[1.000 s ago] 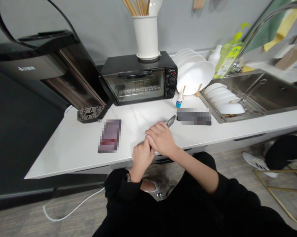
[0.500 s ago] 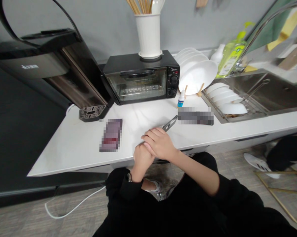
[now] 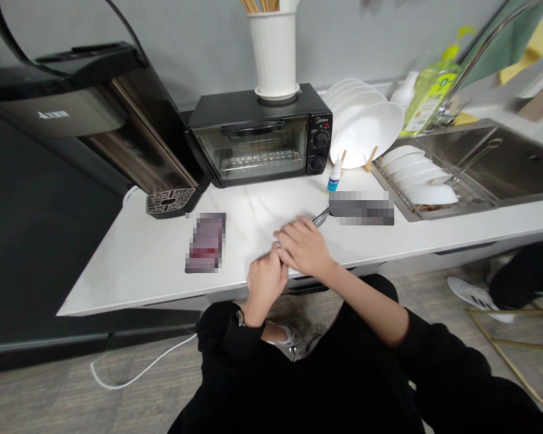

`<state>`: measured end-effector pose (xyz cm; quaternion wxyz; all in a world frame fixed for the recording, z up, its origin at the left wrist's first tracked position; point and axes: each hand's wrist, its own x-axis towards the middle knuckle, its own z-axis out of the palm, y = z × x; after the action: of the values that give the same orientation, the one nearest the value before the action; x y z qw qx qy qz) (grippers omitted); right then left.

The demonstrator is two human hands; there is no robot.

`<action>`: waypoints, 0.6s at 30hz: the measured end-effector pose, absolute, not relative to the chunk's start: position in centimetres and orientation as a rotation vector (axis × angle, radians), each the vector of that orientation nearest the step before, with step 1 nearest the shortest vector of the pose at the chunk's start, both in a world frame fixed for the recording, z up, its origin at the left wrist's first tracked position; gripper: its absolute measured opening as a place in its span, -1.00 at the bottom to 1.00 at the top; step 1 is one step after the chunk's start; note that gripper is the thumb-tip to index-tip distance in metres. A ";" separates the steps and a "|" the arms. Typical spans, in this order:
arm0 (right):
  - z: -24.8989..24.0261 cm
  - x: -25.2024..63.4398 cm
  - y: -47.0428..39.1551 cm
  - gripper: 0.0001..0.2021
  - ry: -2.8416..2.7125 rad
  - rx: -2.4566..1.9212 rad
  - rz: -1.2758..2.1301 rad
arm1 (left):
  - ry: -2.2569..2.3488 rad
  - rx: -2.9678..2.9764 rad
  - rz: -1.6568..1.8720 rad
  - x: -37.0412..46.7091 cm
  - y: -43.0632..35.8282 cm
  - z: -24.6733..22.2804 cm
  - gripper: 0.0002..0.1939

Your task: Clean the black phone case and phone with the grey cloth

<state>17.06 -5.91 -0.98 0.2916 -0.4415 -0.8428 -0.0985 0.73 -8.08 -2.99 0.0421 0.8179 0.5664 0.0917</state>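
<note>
My left hand, with a watch at its wrist, is closed above the counter's front edge. My right hand has its fingers bent and touches the left hand at the fingertips. A small shiny bit shows between the two hands, too small to name. Past the right hand's knuckles sticks out a slim grey metal tool, perhaps a utility knife. The hand hides the rest of it, so I cannot tell whether it is gripped. The tool's far end meets a blurred dark object on the counter.
On the white counter lies a blurred purplish flat object. Behind stand a drink machine, a toaster oven, a small dropper bottle and racked plates. Bowls sit in the sink. Another person's shoe shows at right.
My right hand has slid to the right and covers more of the metal tool. The two hands overlap less than before. The view has shifted slightly.
</note>
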 end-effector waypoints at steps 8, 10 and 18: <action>-1.2 18.1 -6.6 -0.51 -2.214 -1.250 -0.188 | 1.791 2.479 0.217 0.9 -8.1 -2.7 -0.69; -1.6 18.4 -7.0 -0.41 -2.389 -1.038 -0.162 | 1.775 2.495 0.176 0.8 -8.1 -2.8 -0.71; -2.1 19.2 -6.5 -0.29 -2.191 -1.209 -0.172 | 1.767 2.467 0.292 0.7 -8.0 -3.1 -0.67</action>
<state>19.18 -6.46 -2.08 0.3113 -0.4581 -0.8300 -0.0653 0.71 -7.98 -3.05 0.0466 0.8084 0.5789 0.0955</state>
